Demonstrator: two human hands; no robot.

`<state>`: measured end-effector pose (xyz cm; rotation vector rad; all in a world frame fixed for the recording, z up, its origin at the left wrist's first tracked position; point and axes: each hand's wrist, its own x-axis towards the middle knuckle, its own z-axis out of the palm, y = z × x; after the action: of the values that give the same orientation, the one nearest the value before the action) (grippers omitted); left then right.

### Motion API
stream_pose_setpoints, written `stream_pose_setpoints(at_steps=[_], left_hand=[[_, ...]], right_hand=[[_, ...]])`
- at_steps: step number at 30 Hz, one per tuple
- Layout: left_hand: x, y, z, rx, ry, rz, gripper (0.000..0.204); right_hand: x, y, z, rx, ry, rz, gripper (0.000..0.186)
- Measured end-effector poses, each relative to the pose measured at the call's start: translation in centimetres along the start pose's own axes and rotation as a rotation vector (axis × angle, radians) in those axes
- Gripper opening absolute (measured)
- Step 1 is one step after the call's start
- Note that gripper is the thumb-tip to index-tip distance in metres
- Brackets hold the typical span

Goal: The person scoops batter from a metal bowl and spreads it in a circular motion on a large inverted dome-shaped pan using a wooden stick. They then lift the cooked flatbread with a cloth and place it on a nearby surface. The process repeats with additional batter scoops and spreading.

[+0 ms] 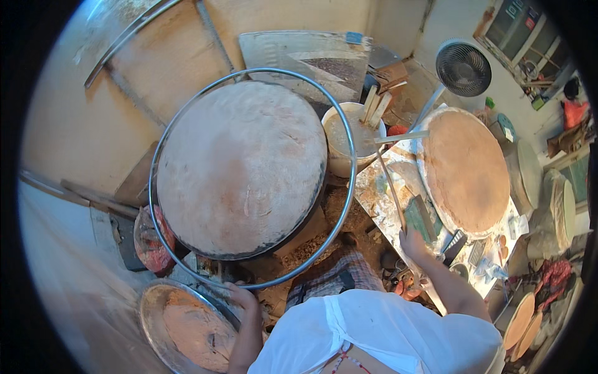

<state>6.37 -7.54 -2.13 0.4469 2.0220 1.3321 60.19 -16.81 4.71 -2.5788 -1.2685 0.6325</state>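
Note:
A large round griddle (246, 162) with a pale, powdery, dusty-looking top lies in front of me. A shiny metal ring (352, 187) encircles it with a gap. My left hand (243, 295) is at the ring's near edge, its fingers closed on it. Out to the right, my right hand (416, 247) grips the lower end of a thin wooden stick spreader (392, 187). A short flat crosspiece at the stick's far end reaches between a white bucket (340, 163) and a round board (467, 171) topped with a brownish round sheet.
A metal basin (144, 315) of pinkish-brown powder stands at the lower left. The board rests on a messy white table (378, 187) with brushes and tools. A black fan (463, 67) stands behind it. Several wooden slats (374, 107) stick out of the bucket.

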Motion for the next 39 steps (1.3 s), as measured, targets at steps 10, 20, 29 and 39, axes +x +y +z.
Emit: stream_pose_setpoints(at_steps=[10,20,29,39], left_hand=[[-13.3,-2.9,-1.1,0.983,-0.775,-0.148,0.048],[-12.8,-3.6,-3.4,1.121,-0.758,-0.156,0.046],[-10.7,5.7,3.1,0.957,-1.065,-0.159,0.046],[-12.0,13.2,6.8,0.96,-1.508,-0.11,0.048]], right_hand=[[23.1,-9.9,-15.1,0.324,-0.035,-0.152,0.03],[34.0,-3.8,-10.4,-0.42,-0.377,-0.21,0.026],[14.8,-11.4,-15.1,0.176,-0.503,-0.077,0.025],[-6.5,-3.5,-6.8,0.424,-0.29,0.214,0.02]])
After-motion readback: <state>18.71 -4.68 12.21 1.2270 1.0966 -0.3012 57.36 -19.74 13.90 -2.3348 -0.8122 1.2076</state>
